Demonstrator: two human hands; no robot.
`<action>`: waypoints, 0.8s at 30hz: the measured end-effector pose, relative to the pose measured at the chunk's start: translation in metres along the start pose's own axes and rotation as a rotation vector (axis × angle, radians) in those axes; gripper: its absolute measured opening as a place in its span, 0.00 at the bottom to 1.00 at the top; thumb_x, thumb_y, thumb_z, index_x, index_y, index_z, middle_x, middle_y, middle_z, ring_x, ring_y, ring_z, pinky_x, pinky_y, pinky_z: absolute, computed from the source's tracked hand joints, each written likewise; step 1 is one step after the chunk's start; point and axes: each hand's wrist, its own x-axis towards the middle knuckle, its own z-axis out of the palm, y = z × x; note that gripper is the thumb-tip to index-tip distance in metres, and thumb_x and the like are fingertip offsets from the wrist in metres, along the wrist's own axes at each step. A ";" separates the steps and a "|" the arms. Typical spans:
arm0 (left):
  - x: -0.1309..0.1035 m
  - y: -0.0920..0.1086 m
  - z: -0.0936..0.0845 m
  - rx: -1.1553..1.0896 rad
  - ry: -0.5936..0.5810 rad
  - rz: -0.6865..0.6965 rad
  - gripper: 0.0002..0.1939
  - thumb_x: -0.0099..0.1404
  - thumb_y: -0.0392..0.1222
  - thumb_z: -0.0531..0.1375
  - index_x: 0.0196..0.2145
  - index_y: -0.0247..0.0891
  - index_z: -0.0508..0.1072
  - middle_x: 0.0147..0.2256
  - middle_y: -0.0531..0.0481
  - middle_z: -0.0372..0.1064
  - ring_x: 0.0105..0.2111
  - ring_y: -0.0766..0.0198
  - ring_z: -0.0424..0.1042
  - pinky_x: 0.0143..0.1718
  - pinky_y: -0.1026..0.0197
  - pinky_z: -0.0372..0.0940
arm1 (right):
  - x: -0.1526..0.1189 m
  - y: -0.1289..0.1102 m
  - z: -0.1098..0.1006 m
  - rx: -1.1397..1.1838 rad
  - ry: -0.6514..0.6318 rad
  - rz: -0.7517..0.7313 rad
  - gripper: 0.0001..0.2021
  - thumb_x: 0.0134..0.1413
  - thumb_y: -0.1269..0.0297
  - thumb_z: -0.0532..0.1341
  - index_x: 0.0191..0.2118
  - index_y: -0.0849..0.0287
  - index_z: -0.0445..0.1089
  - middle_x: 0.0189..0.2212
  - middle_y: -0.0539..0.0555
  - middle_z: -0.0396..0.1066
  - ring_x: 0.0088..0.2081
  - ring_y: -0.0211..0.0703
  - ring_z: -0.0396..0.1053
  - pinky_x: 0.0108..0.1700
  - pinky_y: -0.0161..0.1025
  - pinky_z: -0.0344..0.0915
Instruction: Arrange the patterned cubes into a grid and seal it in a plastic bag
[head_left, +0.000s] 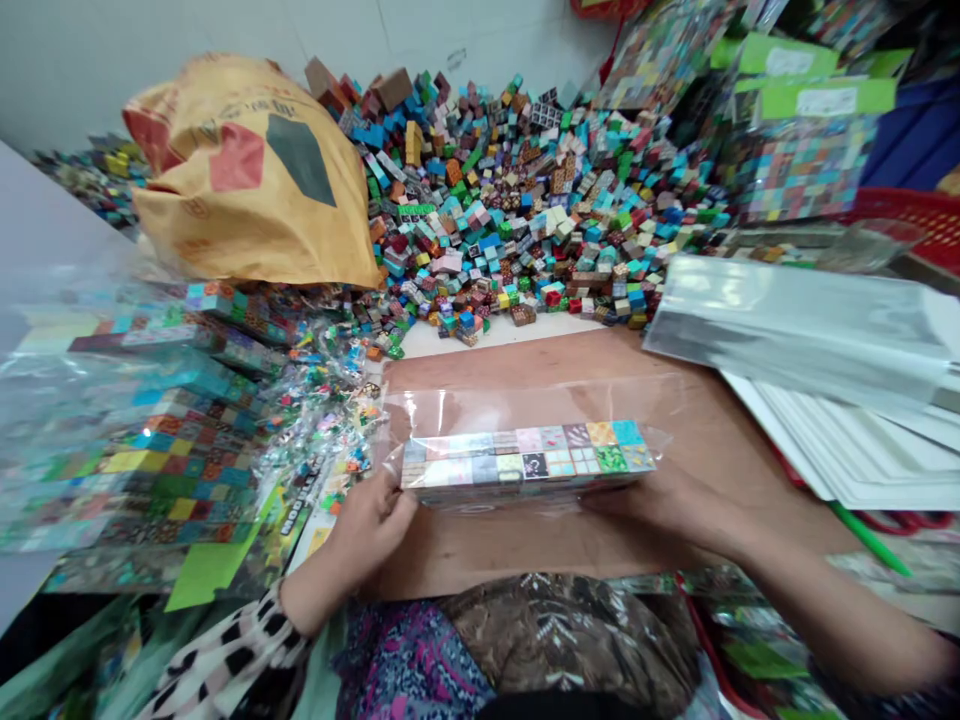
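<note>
A clear plastic bag (480, 408) lies around a long slab of small printed cubes (529, 452) over the brown board. The bag's loose film spreads past the slab on the far side. Thumb and fingers of my left hand (373, 525) are closed on the left end of the bag, at the slab's corner. At the right end, my right hand (667, 508) grips the near lower edge of the bag; it is slightly blurred and its fingertips are partly hidden under the slab.
A heap of loose coloured cubes (510, 210) lies behind the brown board (480, 560). A yellow sack (255, 190) stands back left, with bagged cube packs (187, 470) below it. At right are stacked clear bags (795, 320), white sheets (847, 455) and more packs (806, 165).
</note>
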 end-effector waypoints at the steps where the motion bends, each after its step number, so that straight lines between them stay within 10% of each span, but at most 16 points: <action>1: 0.000 -0.002 0.001 -0.024 -0.015 -0.023 0.08 0.59 0.41 0.51 0.26 0.41 0.67 0.18 0.55 0.64 0.21 0.63 0.64 0.25 0.62 0.58 | 0.000 0.002 0.000 0.005 0.002 -0.001 0.17 0.44 0.68 0.67 0.44 0.48 0.78 0.45 0.51 0.79 0.49 0.56 0.75 0.60 0.56 0.67; 8: 0.008 -0.005 -0.002 -0.165 -0.142 -0.116 0.11 0.56 0.41 0.51 0.25 0.40 0.72 0.28 0.50 0.76 0.32 0.58 0.75 0.35 0.58 0.66 | -0.004 0.011 -0.001 0.032 -0.029 0.046 0.11 0.44 0.65 0.66 0.38 0.49 0.79 0.42 0.54 0.80 0.47 0.61 0.76 0.58 0.60 0.68; 24: -0.004 0.024 -0.001 -0.075 -0.089 -0.271 0.14 0.53 0.35 0.51 0.15 0.42 0.50 0.15 0.56 0.50 0.24 0.63 0.62 0.28 0.62 0.53 | -0.009 0.007 0.003 0.043 0.015 0.123 0.15 0.46 0.58 0.67 0.41 0.55 0.77 0.47 0.58 0.79 0.48 0.61 0.76 0.57 0.61 0.68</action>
